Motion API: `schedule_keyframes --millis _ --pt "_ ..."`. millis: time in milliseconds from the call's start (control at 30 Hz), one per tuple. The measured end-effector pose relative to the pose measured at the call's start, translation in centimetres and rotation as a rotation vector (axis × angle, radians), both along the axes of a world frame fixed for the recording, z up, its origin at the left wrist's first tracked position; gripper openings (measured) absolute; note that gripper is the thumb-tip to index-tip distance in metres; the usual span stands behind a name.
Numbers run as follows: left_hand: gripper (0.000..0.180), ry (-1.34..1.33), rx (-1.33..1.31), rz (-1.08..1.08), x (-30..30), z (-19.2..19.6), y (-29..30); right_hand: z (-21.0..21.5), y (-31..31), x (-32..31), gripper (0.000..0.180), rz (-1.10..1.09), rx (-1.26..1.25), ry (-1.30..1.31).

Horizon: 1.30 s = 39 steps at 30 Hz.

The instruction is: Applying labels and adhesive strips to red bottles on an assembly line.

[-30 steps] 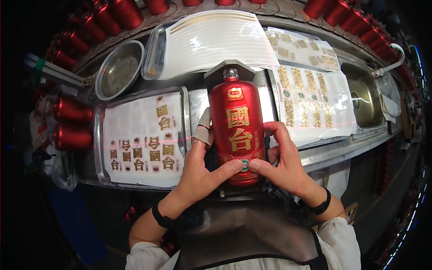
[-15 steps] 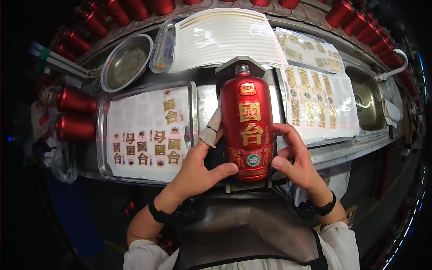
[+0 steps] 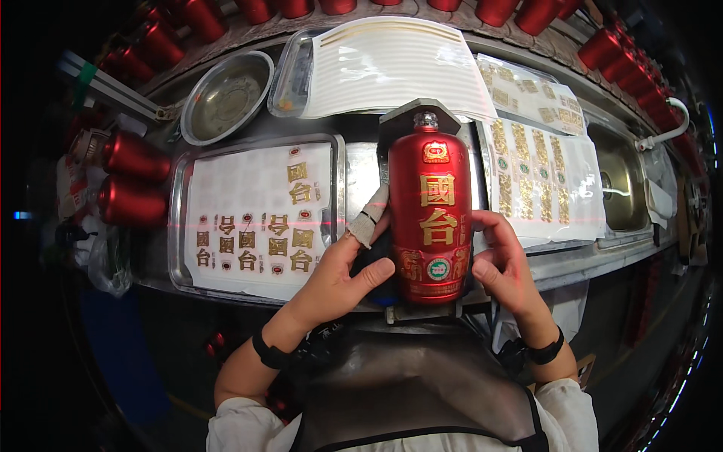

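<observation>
A glossy red bottle [image 3: 433, 162] with gold characters and a green-and-white round emblem lies face up in a metal holder [image 3: 403, 113], its open glass neck pointing away from me. My left hand [image 3: 343, 275] is against its left side, with a pale cloth cover [image 3: 369, 218] on one finger and the thumb at the bottle's lower edge. Along the right side, my right hand [image 3: 508, 264] has its fingers curled, with fingertips and thumb at the edge. Both hands hold the bottle between them. Fingers beneath it are hidden.
To the left, a metal tray [image 3: 177, 248] holds a sheet of gold decals [image 3: 248, 241]. A steel bowl [image 3: 226, 98] and white striped sheets [image 3: 399, 68] lie farther back. More decal sheets [image 3: 538, 181] and a sink [image 3: 617, 181] are at right. Red bottles [image 3: 135, 200] stand around.
My thumbs have slid outward from the bottle's front to its edges. The whole view has shifted slightly, while the bottle stays in the holder.
</observation>
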<state>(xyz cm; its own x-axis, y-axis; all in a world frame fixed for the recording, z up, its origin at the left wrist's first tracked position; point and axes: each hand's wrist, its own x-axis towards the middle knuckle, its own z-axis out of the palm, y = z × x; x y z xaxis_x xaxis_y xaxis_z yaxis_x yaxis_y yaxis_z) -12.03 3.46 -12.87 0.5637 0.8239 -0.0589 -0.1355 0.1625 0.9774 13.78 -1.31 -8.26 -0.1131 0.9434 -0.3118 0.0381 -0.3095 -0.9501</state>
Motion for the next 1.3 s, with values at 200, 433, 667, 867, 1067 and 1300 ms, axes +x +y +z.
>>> schedule_keyframes --millis 200,433,667,867,1067,1300 --pt "0.091 -0.007 0.053 0.023 0.4 -0.2 0.0 0.5 0.0 0.4 0.061 0.013 -0.043 0.008" --pt "0.103 0.068 0.039 0.018 0.8 0.2 -0.5 0.0 0.0 0.2 0.068 0.050 0.055 -0.033" --pt "0.099 0.075 0.036 0.052 1.0 0.4 -0.7 0.0 -0.1 -0.2 0.077 0.033 0.094 -0.164" --pt "0.100 0.021 0.037 0.065 1.3 1.5 -0.2 0.7 0.4 0.1 0.078 0.022 -0.013 -0.059" --pt "0.097 0.072 -0.006 0.119 3.0 3.3 0.2 0.9 0.3 -1.9 0.073 -0.054 0.036 -0.254" --pt "0.096 0.052 0.009 0.114 3.2 3.3 0.2 1.6 0.5 -2.1 0.072 -0.086 -0.051 -0.210"
